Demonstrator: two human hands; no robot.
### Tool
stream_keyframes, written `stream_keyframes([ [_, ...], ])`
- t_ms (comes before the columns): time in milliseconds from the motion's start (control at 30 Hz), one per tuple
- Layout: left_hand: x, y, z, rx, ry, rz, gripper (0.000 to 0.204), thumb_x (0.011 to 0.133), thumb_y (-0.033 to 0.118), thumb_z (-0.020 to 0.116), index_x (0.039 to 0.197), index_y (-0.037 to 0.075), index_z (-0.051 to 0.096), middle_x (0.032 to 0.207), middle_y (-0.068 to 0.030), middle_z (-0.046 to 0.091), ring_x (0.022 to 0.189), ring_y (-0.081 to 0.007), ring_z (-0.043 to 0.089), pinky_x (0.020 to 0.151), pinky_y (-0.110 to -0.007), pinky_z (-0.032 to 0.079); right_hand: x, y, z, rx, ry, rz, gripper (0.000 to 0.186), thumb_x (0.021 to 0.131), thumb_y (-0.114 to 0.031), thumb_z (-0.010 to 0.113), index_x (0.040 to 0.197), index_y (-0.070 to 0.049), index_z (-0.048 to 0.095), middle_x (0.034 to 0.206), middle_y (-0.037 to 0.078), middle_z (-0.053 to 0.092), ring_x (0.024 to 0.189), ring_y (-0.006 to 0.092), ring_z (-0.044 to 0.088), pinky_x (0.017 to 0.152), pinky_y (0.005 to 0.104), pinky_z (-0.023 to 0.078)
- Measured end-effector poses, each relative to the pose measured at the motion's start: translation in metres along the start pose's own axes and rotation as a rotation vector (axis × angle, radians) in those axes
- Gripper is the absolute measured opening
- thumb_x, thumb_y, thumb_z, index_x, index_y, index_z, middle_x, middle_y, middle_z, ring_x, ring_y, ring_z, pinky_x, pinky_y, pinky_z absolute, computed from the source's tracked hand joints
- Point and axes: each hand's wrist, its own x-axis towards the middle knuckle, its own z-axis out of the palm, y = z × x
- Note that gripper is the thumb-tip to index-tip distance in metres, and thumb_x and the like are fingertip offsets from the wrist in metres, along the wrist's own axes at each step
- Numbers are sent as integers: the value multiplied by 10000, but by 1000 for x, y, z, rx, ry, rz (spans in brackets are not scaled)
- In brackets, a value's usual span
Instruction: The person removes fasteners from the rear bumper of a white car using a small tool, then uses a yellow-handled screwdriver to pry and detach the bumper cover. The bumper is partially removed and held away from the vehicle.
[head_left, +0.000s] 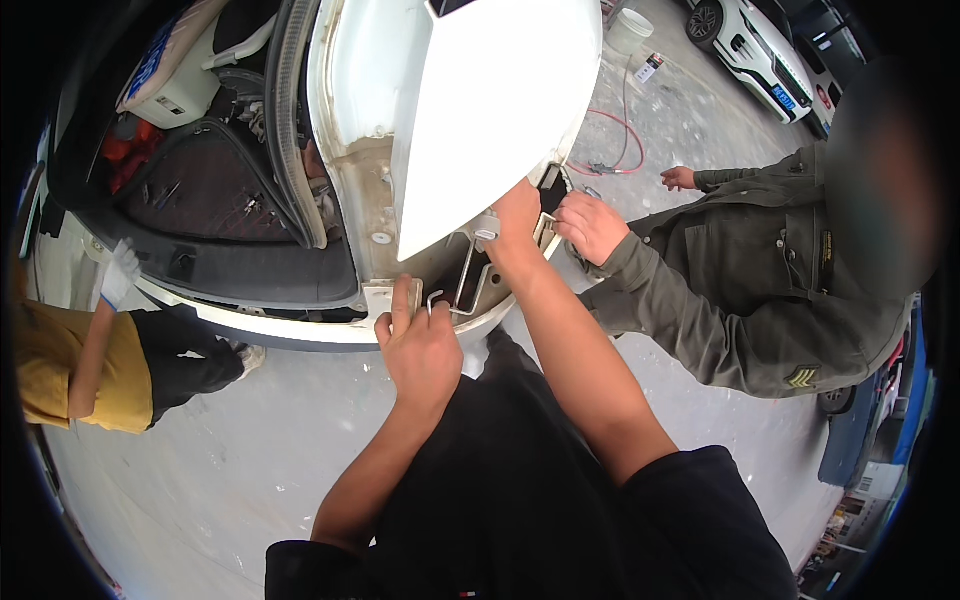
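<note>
At the rear corner of a white car body (480, 110), my left hand (420, 352) lies on the edge of a recess (437, 272). Its index finger is stretched over a pale metal flange (379, 300), and the other fingers are bent beside a small white hook-shaped piece (433, 299). I see nothing gripped in it. My right hand (517, 218) reaches into the far right part of the recess, next to a pale metal bracket (485, 229); its fingertips are hidden. Another person's hand (592, 228) touches the body edge just right of it.
A person in a dark green jacket (740, 260) stands close on the right. On the left is a person in a yellow shirt (85, 360) with a gloved hand. The open trunk (210, 190) holds loose items. A red hose (640, 140) and white bucket (629, 31) are on the floor.
</note>
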Motion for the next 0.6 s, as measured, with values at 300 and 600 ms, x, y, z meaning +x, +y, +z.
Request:
stream_keyframes([
  [300,1,6,-1,-20,15,31,100,713,6,584,765,23,667,659,-102,563,1214,-322,510,791,-430,362,22,45,12,110,-29,-350,232,756,-255,651,781,-28,690,763,200,674,745,378,674,651,440,530],
  [600,2,2,-1,-10,5,34,104,716,13,585,777,22,669,682,-108,604,1211,-333,510,786,-448,352,13,-15,-23,-45,-190,153,294,813,-268,608,883,9,678,862,214,688,824,379,671,695,406,522],
])
